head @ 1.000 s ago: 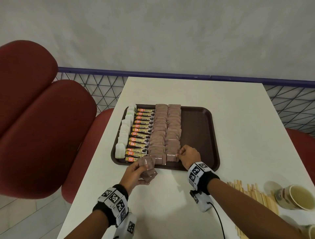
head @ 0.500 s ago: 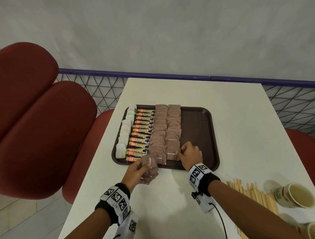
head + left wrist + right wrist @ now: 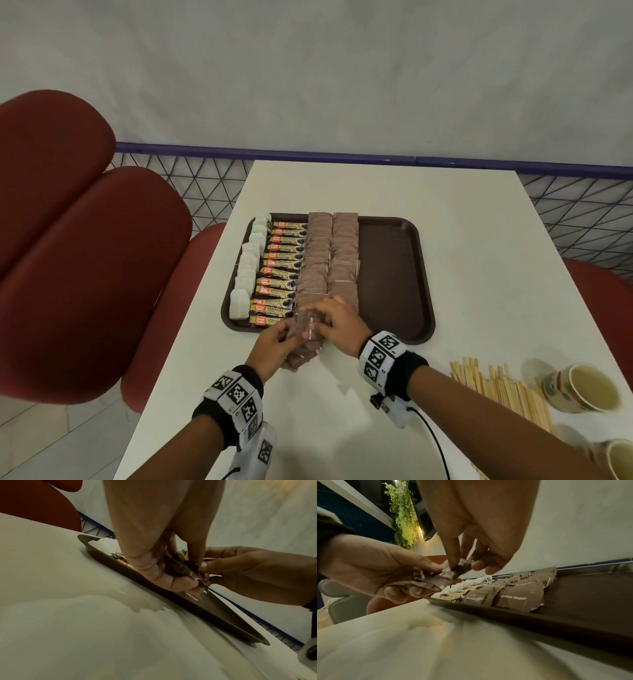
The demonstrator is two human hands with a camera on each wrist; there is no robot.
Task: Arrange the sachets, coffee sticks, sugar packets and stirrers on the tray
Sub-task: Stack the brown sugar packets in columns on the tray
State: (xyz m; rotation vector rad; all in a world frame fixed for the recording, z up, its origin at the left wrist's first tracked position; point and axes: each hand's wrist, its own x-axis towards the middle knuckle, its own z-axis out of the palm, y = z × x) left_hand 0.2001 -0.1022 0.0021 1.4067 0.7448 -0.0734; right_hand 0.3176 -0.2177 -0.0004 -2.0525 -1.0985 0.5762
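Hands first, close together above the desk, just short of the near rim of the tray. On the left hand, fingers and thumb curled round a crumpled bundle of brown sugar packets. On the right hand, thumb and forefinger pinching the top packet of that bundle.

A second ago, right hand down on the near end of the right-hand sugar row in the tray, apart from the bundle; now lifted off and brought across to the left. Probable meaning: last packet laid, next one being peeled off for placing.

Just beyond, in the tray, from the left: white sachets, coffee sticks, two sugar rows, all as before; right third of the tray bare. Off to the right on the desk, stirrers in a loose heap, not yet on the tray, beside two paper cups.

Hard to make out: count of packets left in the bundle; one packet or two in the pinch; near ends of both sugar rows, hidden behind the hands in the head view; lower cup, cut off at the frame edge
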